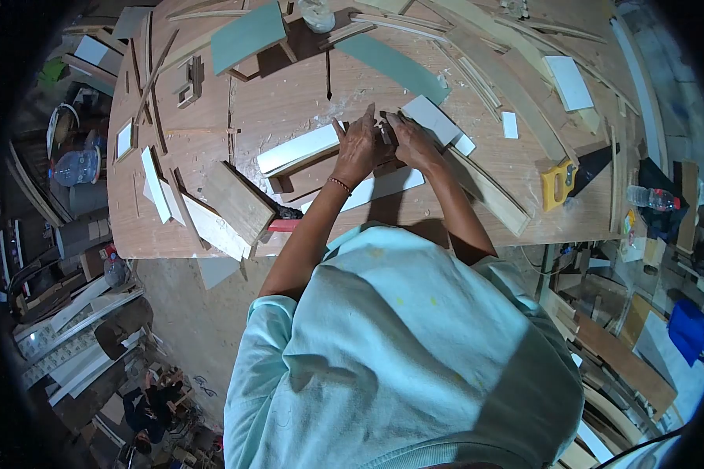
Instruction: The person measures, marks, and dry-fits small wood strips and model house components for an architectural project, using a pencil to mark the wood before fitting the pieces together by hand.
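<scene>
My left hand (356,150) rests at the right end of a long wooden piece with a white top face (299,148), fingers stretched and spread. Close beside it, my right hand (414,144) has its fingers bent inward toward a small dark brown wooden part (384,142) between the hands. What those fingertips grip is hidden. Just beyond the right hand lies a white-faced board (430,119), tilted on the table. A white strip (383,190) lies nearer my body, below both hands.
A green-topped wooden piece (248,37) stands at the back. A yellow-handled saw (558,185) lies at the right, and a wooden block (241,205) near the front left edge. Offcuts and shavings cover the wooden table (203,117). Another person (150,406) is at lower left.
</scene>
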Demonstrator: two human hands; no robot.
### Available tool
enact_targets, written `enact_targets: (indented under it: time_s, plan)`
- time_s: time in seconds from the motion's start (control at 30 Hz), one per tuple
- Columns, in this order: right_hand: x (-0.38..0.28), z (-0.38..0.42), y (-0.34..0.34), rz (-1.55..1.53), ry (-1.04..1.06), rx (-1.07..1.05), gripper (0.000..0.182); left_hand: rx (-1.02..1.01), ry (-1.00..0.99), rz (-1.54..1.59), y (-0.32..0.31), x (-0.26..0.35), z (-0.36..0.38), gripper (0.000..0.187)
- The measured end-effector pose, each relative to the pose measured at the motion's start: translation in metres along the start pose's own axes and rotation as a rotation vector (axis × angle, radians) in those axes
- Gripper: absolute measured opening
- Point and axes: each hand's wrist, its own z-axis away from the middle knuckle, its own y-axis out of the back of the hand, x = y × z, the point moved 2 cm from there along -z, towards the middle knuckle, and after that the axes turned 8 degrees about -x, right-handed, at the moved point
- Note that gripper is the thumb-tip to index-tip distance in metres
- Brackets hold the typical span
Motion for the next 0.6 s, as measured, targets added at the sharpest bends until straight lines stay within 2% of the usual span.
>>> enact_targets:
  time_s: [0.17, 0.3, 0.37, 0.47, 0.6]
  plan:
    - [0.012, -0.003, -0.011, 0.068, 0.105, 0.138, 0.051, -0.086, 0.087, 0.073, 0.004, 0.006, -0.003, 0.08]
    - [0.002, -0.001, -0.002, 0.01, 0.096, 0.092, 0.05, -0.042, 0.094, 0.076, 0.005, 0.007, -0.002, 0.083]
    - [-0.007, 0.003, 0.005, 0.006, 0.026, 0.033, 0.05, -0.038, 0.069, 0.072, 0.007, 0.007, -0.002, 0.086]
    - [0.006, -0.002, -0.005, 0.005, 0.126, 0.11, 0.05, -0.045, 0.056, 0.092, 0.01, 0.008, 0.0, 0.088]
    - [0.006, -0.002, -0.003, 0.053, 0.106, 0.086, 0.05, -0.056, 0.068, 0.084, 0.008, 0.007, -0.001, 0.089]
